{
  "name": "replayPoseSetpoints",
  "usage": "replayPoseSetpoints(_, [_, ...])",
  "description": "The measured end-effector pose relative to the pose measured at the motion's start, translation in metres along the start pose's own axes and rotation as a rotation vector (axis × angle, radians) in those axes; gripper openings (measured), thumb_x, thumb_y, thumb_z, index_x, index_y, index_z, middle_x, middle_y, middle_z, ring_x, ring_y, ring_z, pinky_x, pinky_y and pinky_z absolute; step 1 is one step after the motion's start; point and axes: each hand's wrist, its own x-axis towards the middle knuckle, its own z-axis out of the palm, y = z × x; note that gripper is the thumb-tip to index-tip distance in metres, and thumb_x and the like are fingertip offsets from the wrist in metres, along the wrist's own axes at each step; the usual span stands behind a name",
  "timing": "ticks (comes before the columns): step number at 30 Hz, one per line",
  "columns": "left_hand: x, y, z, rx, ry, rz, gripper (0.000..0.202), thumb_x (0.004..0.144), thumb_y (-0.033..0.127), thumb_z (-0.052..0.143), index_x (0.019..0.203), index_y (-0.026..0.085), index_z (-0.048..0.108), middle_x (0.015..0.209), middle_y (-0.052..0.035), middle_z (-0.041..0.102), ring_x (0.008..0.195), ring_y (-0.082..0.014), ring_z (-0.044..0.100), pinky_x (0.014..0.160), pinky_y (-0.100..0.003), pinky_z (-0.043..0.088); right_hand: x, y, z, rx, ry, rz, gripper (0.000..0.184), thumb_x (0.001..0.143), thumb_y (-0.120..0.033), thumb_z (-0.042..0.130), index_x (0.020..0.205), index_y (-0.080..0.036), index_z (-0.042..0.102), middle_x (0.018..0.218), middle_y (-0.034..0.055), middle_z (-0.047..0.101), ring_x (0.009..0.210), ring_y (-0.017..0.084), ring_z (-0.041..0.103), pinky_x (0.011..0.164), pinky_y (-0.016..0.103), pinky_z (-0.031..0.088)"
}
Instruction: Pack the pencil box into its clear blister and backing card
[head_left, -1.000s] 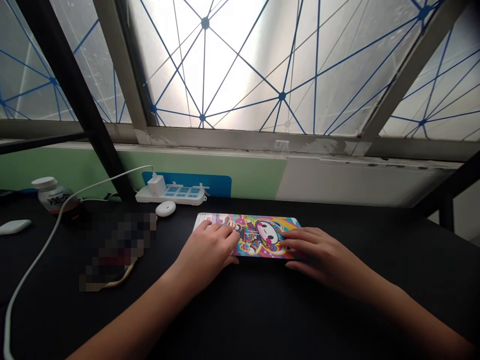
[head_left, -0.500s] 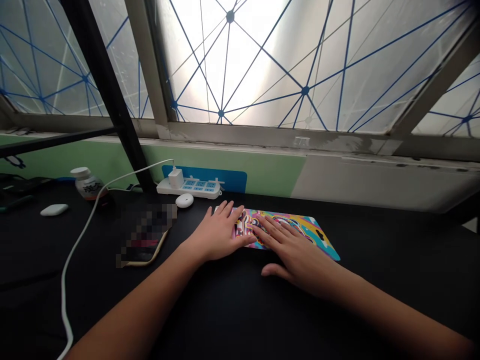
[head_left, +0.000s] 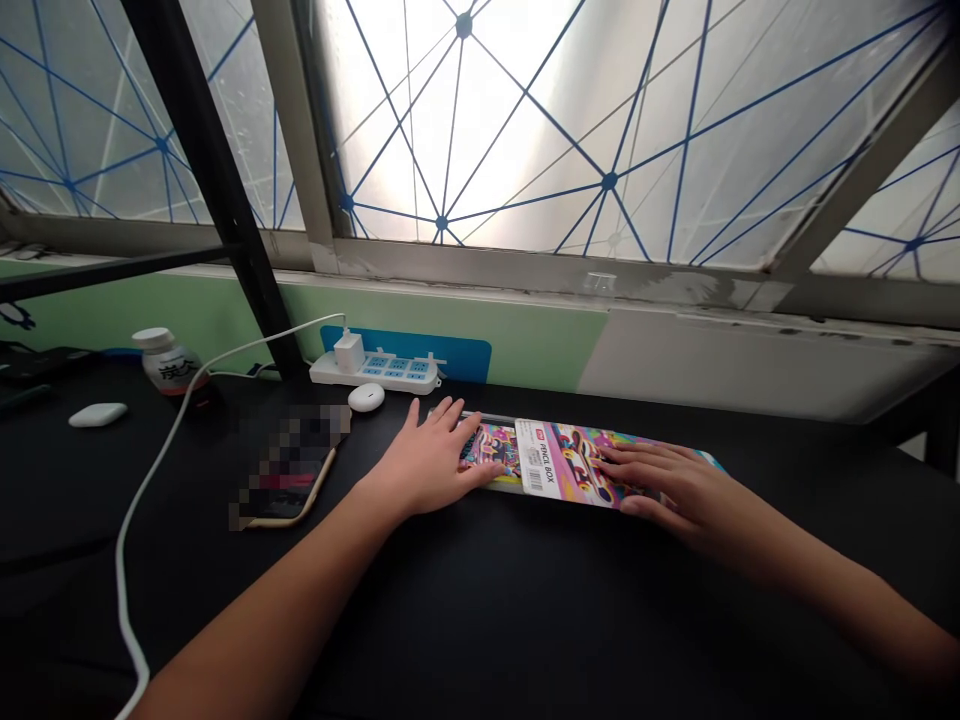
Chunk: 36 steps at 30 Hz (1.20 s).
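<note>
A flat, brightly coloured pencil box [head_left: 555, 462] with a white label lies on the black table [head_left: 480, 620], near the wall. My left hand [head_left: 427, 462] lies flat on its left end, fingers spread and stretched out. My right hand [head_left: 675, 490] rests flat on its right end, fingers extended, covering that part of the box.
A white power strip [head_left: 375, 372] with a plugged charger and a white cable [head_left: 150, 500] sits by the wall. A small white earbud case [head_left: 366, 397], a phone [head_left: 289, 480], a bottle [head_left: 166, 365] and another white case [head_left: 97, 414] lie to the left.
The box has been slid and turned so its labelled side shows, lying longer left to right. My right hand moved from the box's middle to its right end; my left hand stayed.
</note>
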Motion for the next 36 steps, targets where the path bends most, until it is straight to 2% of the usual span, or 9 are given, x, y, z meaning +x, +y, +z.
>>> replayPoseSetpoints(2, [0.001,0.007,0.000,0.002,0.052,0.057,0.078,0.098,0.070,0.030,0.155,0.018,0.035,0.164,-0.0144,0.026,0.154,-0.0302,0.015,0.121,-0.059,0.012,0.007,-0.014,0.000,-0.037,0.033,-0.004,0.049,0.097,-0.057,0.048,0.134,-0.028,0.063,0.144,0.0100,0.059,0.137,0.035,0.049,0.110,0.061,0.040])
replayPoseSetpoints(5, [0.005,0.022,0.004,-0.053,0.091,0.107,0.071,0.102,0.064,0.027,0.159,0.022,0.027,0.166,-0.0106,0.020,0.155,-0.0265,0.011,0.122,-0.052,0.019,0.029,-0.042,0.009,-0.054,0.041,-0.040,0.070,0.095,-0.062,0.051,0.152,-0.022,0.041,0.161,0.0153,0.034,0.146,0.036,0.033,0.113,0.060,0.037])
replayPoseSetpoints(10, [0.010,0.030,0.011,-0.078,-0.085,0.062,0.079,0.098,0.071,0.022,0.160,0.021,0.022,0.167,-0.0114,0.014,0.154,-0.0316,0.008,0.121,-0.056,0.016,0.052,-0.061,0.033,-0.074,0.017,-0.129,0.074,0.097,-0.053,0.052,0.159,-0.023,0.025,0.163,0.0143,0.028,0.150,0.035,0.023,0.118,0.059,0.027])
replayPoseSetpoints(20, [0.004,-0.002,-0.003,-0.112,-0.234,0.026,0.084,0.094,0.078,0.024,0.159,0.025,0.024,0.168,-0.0050,0.007,0.155,-0.0291,0.001,0.123,-0.053,0.007,-0.011,-0.015,0.033,-0.093,0.076,-0.102,0.068,0.099,-0.020,0.045,0.160,-0.032,0.019,0.162,0.0078,0.031,0.147,0.030,0.032,0.114,0.053,0.039])
replayPoseSetpoints(25, [0.003,-0.018,-0.009,-0.126,-0.256,0.000,0.074,0.098,0.070,0.029,0.159,0.029,0.025,0.168,-0.0034,0.008,0.155,-0.0273,0.001,0.122,-0.053,0.007,-0.038,0.001,0.023,-0.134,0.309,-0.095,0.072,0.096,-0.009,0.041,0.160,-0.033,0.019,0.151,0.0077,0.052,0.133,0.026,0.054,0.105,0.047,0.051])
replayPoseSetpoints(28, [0.006,-0.015,-0.004,-0.110,-0.183,-0.021,0.067,0.101,0.063,0.027,0.157,0.027,0.030,0.167,-0.0052,0.013,0.155,-0.0277,0.007,0.122,-0.053,0.011,-0.044,-0.026,0.006,-0.145,0.443,-0.106,0.074,0.094,-0.006,0.041,0.160,-0.030,0.020,0.148,0.0083,0.055,0.131,0.025,0.057,0.106,0.045,0.051])
replayPoseSetpoints(30, [0.009,-0.008,0.002,-0.085,-0.121,-0.036,0.064,0.103,0.058,0.025,0.157,0.024,0.032,0.167,-0.0083,0.015,0.155,-0.0291,0.008,0.121,-0.055,0.013,-0.043,-0.059,-0.002,-0.130,0.418,-0.160,0.075,0.093,-0.005,0.041,0.160,-0.031,0.020,0.149,0.0078,0.053,0.132,0.025,0.055,0.108,0.046,0.049])
replayPoseSetpoints(33, [0.016,0.006,0.011,-0.063,-0.073,-0.037,0.061,0.105,0.050,0.023,0.156,0.019,0.032,0.166,-0.0127,0.017,0.154,-0.0306,0.010,0.119,-0.058,0.014,-0.033,-0.117,0.001,-0.011,0.216,-0.272,0.067,0.094,-0.011,0.040,0.159,-0.027,0.028,0.153,0.0091,0.046,0.139,0.030,0.047,0.114,0.053,0.040])
replayPoseSetpoints(36, [0.023,0.015,0.015,-0.049,-0.067,-0.013,0.058,0.104,0.047,0.026,0.155,0.020,0.035,0.166,-0.0137,0.020,0.154,-0.0311,0.013,0.118,-0.060,0.015,-0.009,-0.158,0.017,0.199,-0.059,-0.316,0.059,0.099,-0.040,0.050,0.154,-0.021,0.040,0.155,0.0146,0.043,0.143,0.035,0.040,0.118,0.056,0.033])
